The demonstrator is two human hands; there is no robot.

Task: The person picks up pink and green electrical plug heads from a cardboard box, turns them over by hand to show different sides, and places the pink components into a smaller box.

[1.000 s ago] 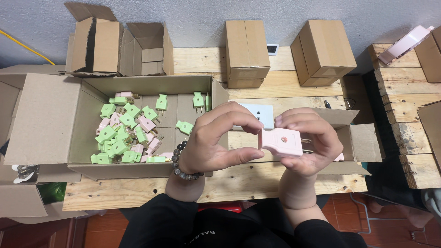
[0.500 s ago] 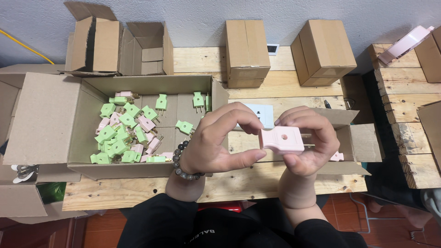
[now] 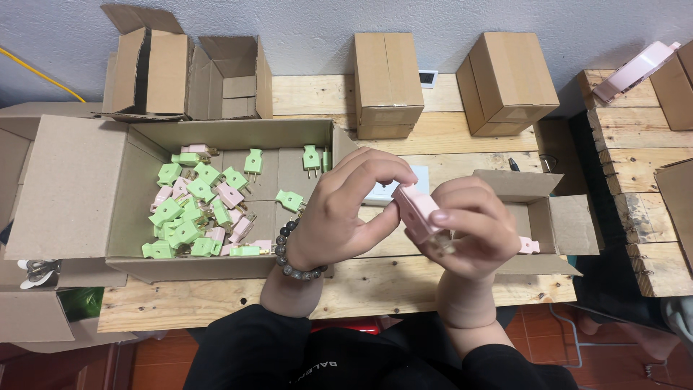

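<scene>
Right hand [image 3: 462, 227]: closed around a pink plug [image 3: 419, 211], metal prongs pointing down towards the person, held above the near edge of the surface [image 3: 404, 278].
Left hand [image 3: 346, 209]: thumb and fingertips pinched on the upper end of the same pink plug; a dark bead bracelet [image 3: 292, 261] sits on the wrist.
Step in hand: both hands appear to be working on or checking the one plug; I judge the next move needs a firm hold by the right hand while the left fingers press or turn the end.
Large open box [image 3: 137, 195]: left of the hands, brown cardboard, flaps spread, holding a heap of green and pink plugs [image 3: 195, 217].
Small open box [image 3: 556, 224]: right of the hands, with another pink piece [image 3: 528, 245] inside.
White flat item [image 3: 382, 191]: behind the hands, partly hidden.
Closed boxes [image 3: 386, 72]: two brown cartons at the far edge, with two opened ones to their left.
Labels: none readable on any carton.
</scene>
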